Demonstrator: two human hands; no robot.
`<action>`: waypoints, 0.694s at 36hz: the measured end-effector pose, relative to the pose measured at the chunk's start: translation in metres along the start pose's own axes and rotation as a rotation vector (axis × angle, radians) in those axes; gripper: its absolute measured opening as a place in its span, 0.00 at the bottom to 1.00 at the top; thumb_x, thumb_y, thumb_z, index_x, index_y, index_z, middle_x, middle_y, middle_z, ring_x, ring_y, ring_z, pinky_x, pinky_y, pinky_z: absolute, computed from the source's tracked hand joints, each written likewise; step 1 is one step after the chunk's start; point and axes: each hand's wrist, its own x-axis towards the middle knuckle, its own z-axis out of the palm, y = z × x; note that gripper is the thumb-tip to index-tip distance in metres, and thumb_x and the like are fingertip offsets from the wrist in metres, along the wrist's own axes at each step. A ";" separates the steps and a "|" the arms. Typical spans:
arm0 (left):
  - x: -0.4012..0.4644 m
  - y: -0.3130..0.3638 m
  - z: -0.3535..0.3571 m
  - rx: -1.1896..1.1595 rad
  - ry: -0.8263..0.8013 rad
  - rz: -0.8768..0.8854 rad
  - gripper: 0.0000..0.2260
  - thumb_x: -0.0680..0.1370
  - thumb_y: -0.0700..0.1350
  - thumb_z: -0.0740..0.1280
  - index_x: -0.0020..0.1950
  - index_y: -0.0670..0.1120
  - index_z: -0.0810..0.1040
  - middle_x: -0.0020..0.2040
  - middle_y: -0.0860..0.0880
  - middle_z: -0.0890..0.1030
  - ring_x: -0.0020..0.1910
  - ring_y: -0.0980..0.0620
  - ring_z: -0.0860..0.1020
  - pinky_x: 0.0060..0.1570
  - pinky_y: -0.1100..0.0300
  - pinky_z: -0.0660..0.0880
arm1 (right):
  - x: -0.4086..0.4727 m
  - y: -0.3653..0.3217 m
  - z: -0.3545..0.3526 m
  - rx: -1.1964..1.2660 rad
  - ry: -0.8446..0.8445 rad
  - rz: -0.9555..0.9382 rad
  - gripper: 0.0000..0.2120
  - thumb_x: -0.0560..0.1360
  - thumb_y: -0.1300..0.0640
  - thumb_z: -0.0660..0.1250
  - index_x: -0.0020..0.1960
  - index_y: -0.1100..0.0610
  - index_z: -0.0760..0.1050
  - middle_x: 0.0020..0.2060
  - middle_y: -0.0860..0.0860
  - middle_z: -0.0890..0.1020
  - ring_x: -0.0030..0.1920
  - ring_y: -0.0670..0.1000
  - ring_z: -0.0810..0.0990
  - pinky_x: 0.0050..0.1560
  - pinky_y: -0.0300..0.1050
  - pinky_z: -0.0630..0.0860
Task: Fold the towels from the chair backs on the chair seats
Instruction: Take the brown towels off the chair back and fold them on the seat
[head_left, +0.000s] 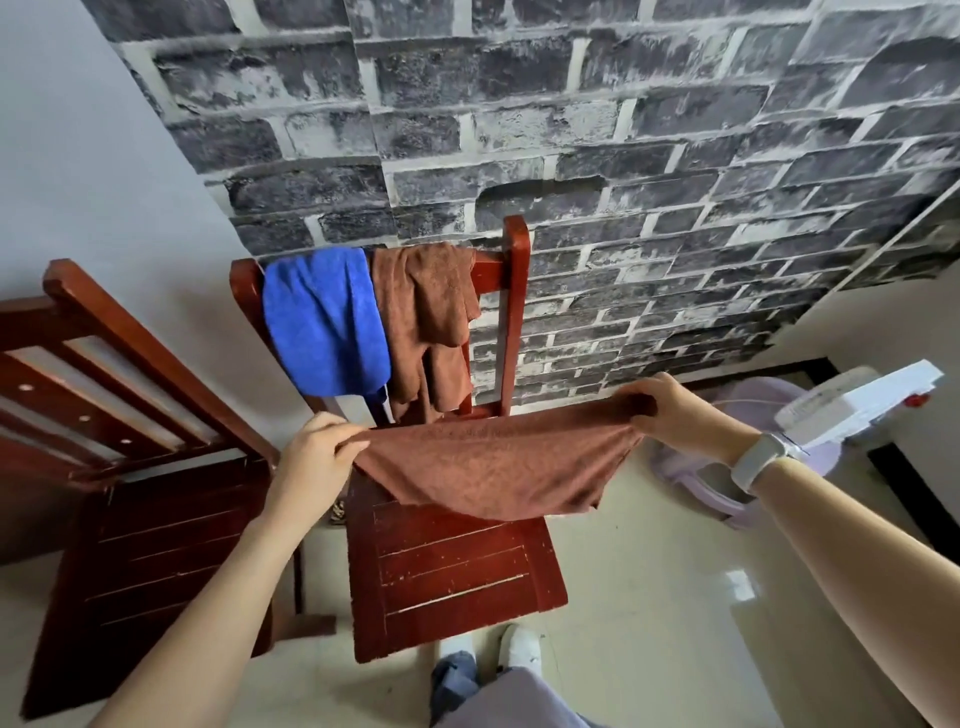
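Note:
A brown towel (493, 465) hangs stretched between my two hands above the red wooden chair seat (452, 571). My left hand (317, 454) pinches its left corner and my right hand (680, 410) pinches its right corner. The towel's lower edge droops onto the back part of the seat. Over the chair back (514, 291) hang a blue towel (324, 327) on the left and another brown towel (431, 322) beside it, bunched and uneven.
A second red wooden chair (135, 530) stands close on the left, its seat bare. A lilac plastic stool (727, 493) and a white fan base (857, 405) sit on the floor at the right. A brick-patterned wall is behind the chairs. My feet (488, 654) are at the seat's front.

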 end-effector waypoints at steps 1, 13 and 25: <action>-0.003 0.001 -0.001 -0.085 0.019 -0.013 0.07 0.72 0.35 0.70 0.49 0.38 0.83 0.46 0.43 0.80 0.45 0.46 0.78 0.49 0.55 0.73 | 0.002 -0.002 0.001 -0.014 0.016 -0.015 0.18 0.69 0.70 0.65 0.58 0.60 0.77 0.48 0.57 0.76 0.47 0.53 0.75 0.46 0.32 0.67; -0.004 -0.028 -0.028 -0.329 0.083 -0.328 0.11 0.69 0.33 0.71 0.48 0.44 0.83 0.43 0.50 0.82 0.42 0.54 0.78 0.44 0.74 0.71 | 0.044 -0.036 0.015 -0.085 0.136 -0.030 0.12 0.73 0.68 0.63 0.54 0.60 0.79 0.48 0.59 0.80 0.46 0.55 0.74 0.42 0.37 0.60; 0.019 -0.047 -0.025 0.016 0.148 -0.343 0.07 0.72 0.40 0.70 0.50 0.45 0.83 0.47 0.46 0.84 0.47 0.45 0.80 0.49 0.57 0.73 | 0.064 -0.042 0.026 -0.245 0.179 -0.037 0.10 0.75 0.58 0.63 0.53 0.61 0.78 0.51 0.60 0.75 0.56 0.62 0.71 0.57 0.56 0.70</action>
